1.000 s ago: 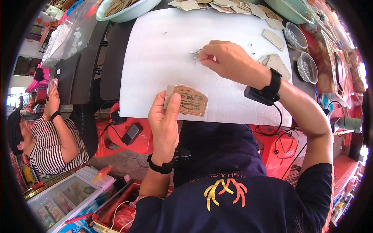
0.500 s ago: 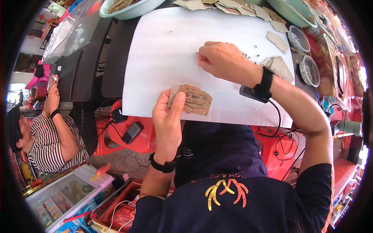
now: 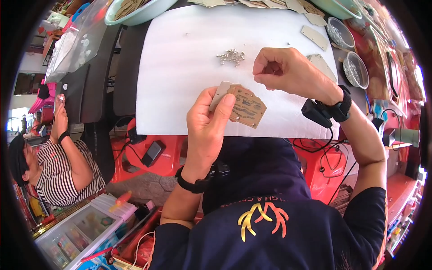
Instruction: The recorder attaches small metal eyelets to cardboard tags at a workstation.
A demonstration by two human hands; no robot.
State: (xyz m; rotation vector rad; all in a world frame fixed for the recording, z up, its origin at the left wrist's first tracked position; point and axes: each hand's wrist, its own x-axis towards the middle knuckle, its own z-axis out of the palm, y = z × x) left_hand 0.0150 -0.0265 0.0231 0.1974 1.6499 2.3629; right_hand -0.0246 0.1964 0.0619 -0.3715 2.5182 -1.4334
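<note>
My left hand (image 3: 208, 118) grips a brown printed card (image 3: 250, 108) with a scalloped edge, my thumb pressed on its face. A paler grey piece of card (image 3: 220, 95) shows behind it at the left. Small shiny dots sit near the card's edge. To the right, apart from the card, my right hand (image 3: 288, 68) is raised with thumb and fingertips pinched together; whatever they hold is too small to make out. A small heap of silvery metal pieces (image 3: 231, 57) lies on the white sheet (image 3: 175, 72), left of my right hand.
Grey cards (image 3: 314, 37) lie at the sheet's right edge, more along its far edge. Two clear tubs (image 3: 355, 70) of small metal pieces stand at the right. A pale green basin (image 3: 139, 17) is far left. A person (image 3: 67, 168) in stripes sits left. A cable hangs from my right wrist.
My right hand has moved from over the metal pieces toward the right, uncovering the heap. My left hand has brought the card up and to the right, tilting it.
</note>
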